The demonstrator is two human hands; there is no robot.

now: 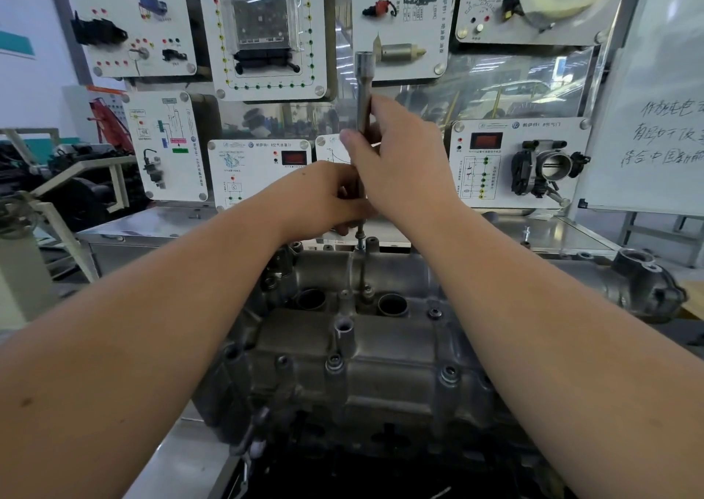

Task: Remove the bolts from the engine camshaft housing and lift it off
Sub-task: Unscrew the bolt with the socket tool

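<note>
The grey cast camshaft housing [384,350] lies in front of me, with bolts [448,374] standing in bosses along its near edge and two round wells in its middle. A long metal socket extension [362,79] stands upright above the housing's far edge, its lower tip [360,240] on a bolt there. My right hand [404,163] grips the bar's upper shaft. My left hand [324,197] holds the bar lower down, fingers curled round it.
A display wall of white training panels [263,30] with car parts stands close behind the engine. A whiteboard [655,117] is at the right. A metal bench [571,232] runs behind the housing, and a frame with dark engine parts [76,178] sits at the left.
</note>
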